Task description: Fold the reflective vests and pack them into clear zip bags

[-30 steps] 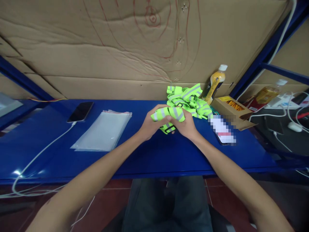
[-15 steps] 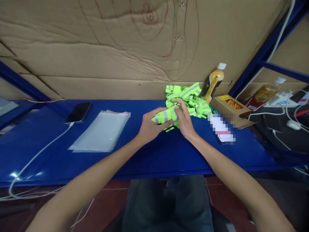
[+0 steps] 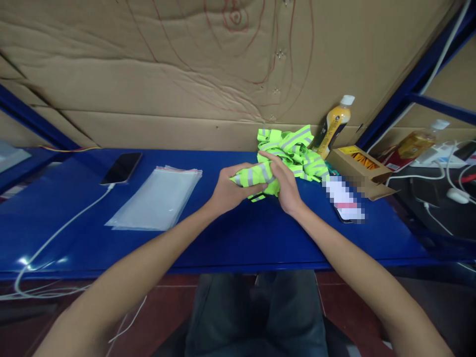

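Both my hands hold one neon-yellow reflective strap point(image 3: 256, 176) with grey stripes, bunched into a roll above the blue table point(image 3: 230, 238). My left hand point(image 3: 228, 191) grips its left end from below. My right hand point(image 3: 284, 186) wraps the right end, fingers laid over the top. Just behind them lies a pile of the same straps point(image 3: 297, 151) against the cardboard wall.
A stack of clear plastic bags point(image 3: 158, 198) lies to the left, with a dark phone point(image 3: 122, 168) on a white cable beyond it. To the right are a juice bottle point(image 3: 334, 124), an open cardboard box point(image 3: 359, 168), a blurred phone point(image 3: 344, 201) and more cables.
My right hand has shifted from under the strap to over its top, and the strap is rolled tighter. The bundle stays in the same place above the table.
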`<action>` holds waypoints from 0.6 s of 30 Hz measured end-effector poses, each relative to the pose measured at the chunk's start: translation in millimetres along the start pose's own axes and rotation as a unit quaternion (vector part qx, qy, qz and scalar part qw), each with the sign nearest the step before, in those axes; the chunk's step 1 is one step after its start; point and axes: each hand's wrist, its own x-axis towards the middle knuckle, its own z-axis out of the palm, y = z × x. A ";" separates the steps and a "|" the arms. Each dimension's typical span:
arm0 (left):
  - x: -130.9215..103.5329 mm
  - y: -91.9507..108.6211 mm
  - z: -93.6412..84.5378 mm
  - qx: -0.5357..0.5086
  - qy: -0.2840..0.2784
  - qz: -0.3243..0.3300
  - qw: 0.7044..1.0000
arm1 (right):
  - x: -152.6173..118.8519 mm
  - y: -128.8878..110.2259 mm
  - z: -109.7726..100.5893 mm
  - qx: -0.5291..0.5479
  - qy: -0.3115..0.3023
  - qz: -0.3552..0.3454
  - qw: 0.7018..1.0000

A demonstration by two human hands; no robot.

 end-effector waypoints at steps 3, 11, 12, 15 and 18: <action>2.6 -1.6 -13.4 0.134 0.007 0.142 0.981 | 5.1 -1.5 -3.0 0.146 0.006 0.140 0.979; 5.2 -10.8 -30.4 0.351 -0.127 0.371 0.850 | -3.7 -6.2 -5.2 0.250 -0.167 0.302 0.905; 5.1 -9.0 -30.1 0.353 -0.133 0.358 0.854 | -4.8 -3.5 -4.9 0.249 -0.166 0.295 0.907; 5.0 -4.6 -29.5 0.319 -0.156 0.339 0.871 | -7.6 5.1 -2.8 0.269 -0.125 0.277 0.914; 5.1 -6.2 -28.6 0.271 -0.170 0.351 0.880 | -8.8 7.8 0.3 0.280 -0.063 0.258 0.923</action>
